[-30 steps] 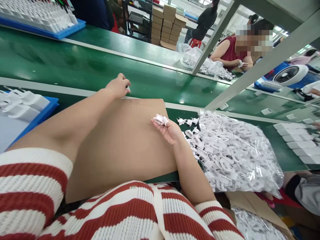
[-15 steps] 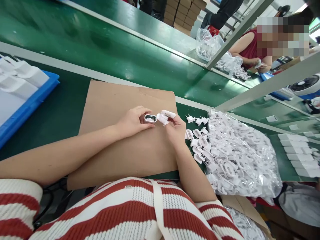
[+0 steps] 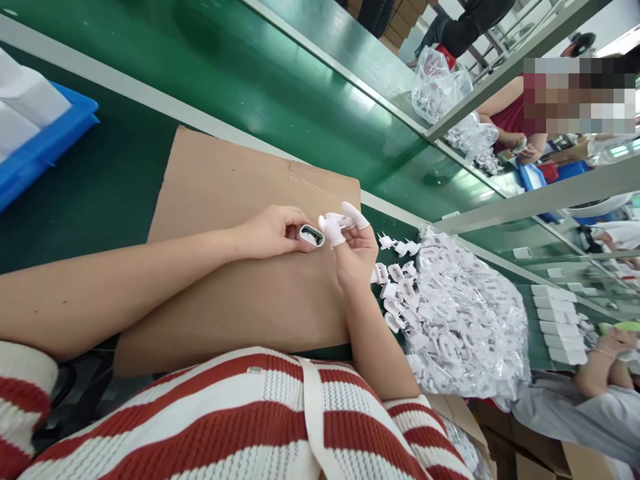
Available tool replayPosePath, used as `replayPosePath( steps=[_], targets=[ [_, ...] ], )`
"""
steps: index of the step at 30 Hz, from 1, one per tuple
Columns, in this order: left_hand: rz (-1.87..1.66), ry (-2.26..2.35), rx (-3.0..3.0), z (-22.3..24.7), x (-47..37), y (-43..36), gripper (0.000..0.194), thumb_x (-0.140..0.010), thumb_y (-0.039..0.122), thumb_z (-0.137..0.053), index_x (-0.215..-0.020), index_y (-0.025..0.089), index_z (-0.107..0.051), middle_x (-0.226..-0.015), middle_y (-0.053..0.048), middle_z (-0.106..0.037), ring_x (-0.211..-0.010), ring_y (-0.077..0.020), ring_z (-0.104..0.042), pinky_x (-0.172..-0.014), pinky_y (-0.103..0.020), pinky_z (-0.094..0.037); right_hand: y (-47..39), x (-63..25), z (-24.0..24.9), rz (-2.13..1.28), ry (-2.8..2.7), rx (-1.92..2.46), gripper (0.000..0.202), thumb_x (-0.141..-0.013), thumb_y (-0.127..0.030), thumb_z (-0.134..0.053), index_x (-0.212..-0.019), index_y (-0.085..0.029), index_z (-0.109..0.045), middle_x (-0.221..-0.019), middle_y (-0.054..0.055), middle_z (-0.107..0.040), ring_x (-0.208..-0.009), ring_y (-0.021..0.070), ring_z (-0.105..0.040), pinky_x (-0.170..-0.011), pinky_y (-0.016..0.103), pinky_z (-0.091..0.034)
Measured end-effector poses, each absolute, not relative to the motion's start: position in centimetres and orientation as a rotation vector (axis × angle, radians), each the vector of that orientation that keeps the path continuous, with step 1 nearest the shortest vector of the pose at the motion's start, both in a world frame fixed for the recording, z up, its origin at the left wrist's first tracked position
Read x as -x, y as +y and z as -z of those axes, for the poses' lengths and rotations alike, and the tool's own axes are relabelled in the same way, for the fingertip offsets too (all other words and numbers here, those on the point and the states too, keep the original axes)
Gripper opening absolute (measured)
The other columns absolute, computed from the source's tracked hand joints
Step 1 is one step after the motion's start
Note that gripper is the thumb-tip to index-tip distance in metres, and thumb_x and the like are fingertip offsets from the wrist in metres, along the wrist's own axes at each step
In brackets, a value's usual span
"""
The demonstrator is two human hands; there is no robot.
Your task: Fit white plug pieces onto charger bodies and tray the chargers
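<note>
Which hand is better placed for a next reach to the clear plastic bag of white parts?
Right, likely: the right hand is nearer the bag, though seemingly pinching a small white plastic piece. The left hand is farther off, holding a white oval-mouthed plastic housing.

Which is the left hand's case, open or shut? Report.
Open: the white case in the left hand bares its inside at one end.

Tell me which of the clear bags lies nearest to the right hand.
The large bag of white parts on the near bench, only loose parts between it and the right hand; others lie across the green belt or below.
</note>
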State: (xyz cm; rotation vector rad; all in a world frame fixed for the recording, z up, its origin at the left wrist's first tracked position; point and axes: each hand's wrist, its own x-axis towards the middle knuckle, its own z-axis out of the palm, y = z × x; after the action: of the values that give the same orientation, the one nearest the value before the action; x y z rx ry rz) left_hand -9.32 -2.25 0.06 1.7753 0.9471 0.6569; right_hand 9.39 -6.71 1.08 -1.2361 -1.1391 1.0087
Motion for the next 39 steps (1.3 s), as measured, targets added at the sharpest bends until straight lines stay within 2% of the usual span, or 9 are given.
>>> replayPosePath(
  steps=[7, 10, 13, 16, 19, 23, 27, 32, 39],
  targets=[
    [-0.706, 1.217, -1.858, -1.0, 7.8, -3.8, 0.07, -0.065, 0.058, -0.087, -0.123, 0.023, -0.068, -0.118, -0.007, -0.068, -0.097, -0.0263, -0.063, -0.082, -0.035, -0.051, -6.0, -10.7, -0.6, -1.218, -0.901, 1.216, 0.052, -0.075, -0.044, -0.081, -0.122, -0.024, -0.071, -0.107, 0.004, -0.078, -0.091, 0.0182, -0.072, -0.083, 0.034, -0.06],
    [-0.738, 1.319, -1.968, -1.1, 6.7, -4.5, 0.054, -0.072, 0.055, -0.084, -0.111, 0.021, -0.068, -0.117, -0.008, -0.068, -0.107, -0.0302, -0.06, -0.087, -0.038, -0.05, -6.1, -10.7, -0.7, -1.163, -0.912, 1.223, 0.051, -0.074, -0.043, -0.081, -0.121, -0.024, -0.072, -0.105, 0.004, -0.077, -0.092, 0.0179, -0.072, -0.083, 0.033, -0.059],
    [-0.764, 1.22, -2.034, -0.6, 6.8, -4.4, 0.032, -0.082, 0.036, -0.073, -0.109, 0.02, -0.069, -0.107, -0.008, -0.07, -0.114, -0.0312, -0.057, -0.093, -0.039, -0.049, -6.3, -10.6, -0.7, -1.079, -0.981, 1.259, 0.051, -0.076, -0.043, -0.081, -0.122, -0.024, -0.073, -0.104, 0.004, -0.077, -0.091, 0.0174, -0.071, -0.083, 0.032, -0.058],
    [-0.677, 0.926, -2.0, -0.2, 7.8, -3.8, 0.058, -0.078, 0.023, -0.068, -0.135, 0.02, -0.059, -0.118, -0.008, -0.068, -0.109, -0.0277, -0.06, -0.09, -0.036, -0.051, -6.4, -10.6, -0.7, -1.046, -1.028, 1.244, 0.049, -0.075, -0.043, -0.083, -0.12, -0.024, -0.074, -0.101, 0.003, -0.077, -0.092, 0.0176, -0.071, -0.084, 0.033, -0.059],
    [-0.646, 0.828, -1.954, 0.0, 8.6, -3.6, 0.088, -0.075, 0.029, -0.074, -0.154, 0.021, -0.037, -0.143, -0.011, -0.055, -0.117, -0.0287, -0.057, -0.093, -0.037, -0.052, -6.6, -10.8, -0.6, -1.035, -1.028, 1.25, 0.049, -0.074, -0.044, -0.085, -0.116, -0.023, -0.075, -0.1, 0.004, -0.077, -0.093, 0.0186, -0.072, -0.085, 0.034, -0.059],
    [-0.792, 1.059, -1.951, 0.2, 8.8, -3.5, 0.074, -0.072, 0.05, -0.083, -0.132, 0.018, -0.056, -0.133, -0.013, -0.057, -0.127, -0.0334, -0.049, -0.105, -0.044, -0.047, -6.6, -11.1, -0.6, -1.02, -1.008, 1.253, 0.045, -0.071, -0.044, -0.088, -0.108, -0.021, -0.076, -0.097, 0.004, -0.077, -0.089, 0.0185, -0.072, -0.083, 0.035, -0.06],
    [-0.741, 0.901, -1.992, 0.2, 8.8, -3.2, 0.035, -0.089, 0.041, -0.066, -0.116, 0.019, -0.069, -0.112, -0.008, -0.068, -0.109, -0.0251, -0.059, -0.098, -0.037, -0.048, -6.8, -11.3, -0.8, -0.967, -1.103, 1.257, 0.036, -0.076, -0.041, -0.085, -0.104, -0.021, -0.076, -0.094, 0.003, -0.076, -0.083, 0.017, -0.07, -0.076, 0.032, -0.058],
    [-0.776, 0.937, -1.963, -0.1, 8.7, -3.0, 0.038, -0.089, 0.048, -0.067, -0.112, 0.018, -0.073, -0.108, -0.008, -0.07, -0.103, -0.0243, -0.061, -0.091, -0.034, -0.048, -7.4, -11.6, -1.3, -0.531, -1.529, 1.244, 0.017, -0.093, -0.033, -0.071, -0.107, -0.025, -0.074, -0.105, 0.003, -0.074, -0.094, 0.0187, -0.069, -0.089, 0.036, -0.056],
    [-0.775, 0.934, -1.966, 0.1, 8.6, -2.8, 0.037, -0.088, 0.053, -0.066, -0.096, 0.018, -0.073, -0.099, -0.007, -0.07, -0.096, -0.0237, -0.061, -0.085, -0.033, -0.047, -7.6, -11.3, -1.4, -0.113, -2.099, 1.266, 0.033, -0.1, -0.018, -0.049, -0.127, -0.024, -0.067, -0.109, 0.01, -0.069, -0.104, 0.0266, -0.063, -0.091, 0.043, -0.055]
  ],
)
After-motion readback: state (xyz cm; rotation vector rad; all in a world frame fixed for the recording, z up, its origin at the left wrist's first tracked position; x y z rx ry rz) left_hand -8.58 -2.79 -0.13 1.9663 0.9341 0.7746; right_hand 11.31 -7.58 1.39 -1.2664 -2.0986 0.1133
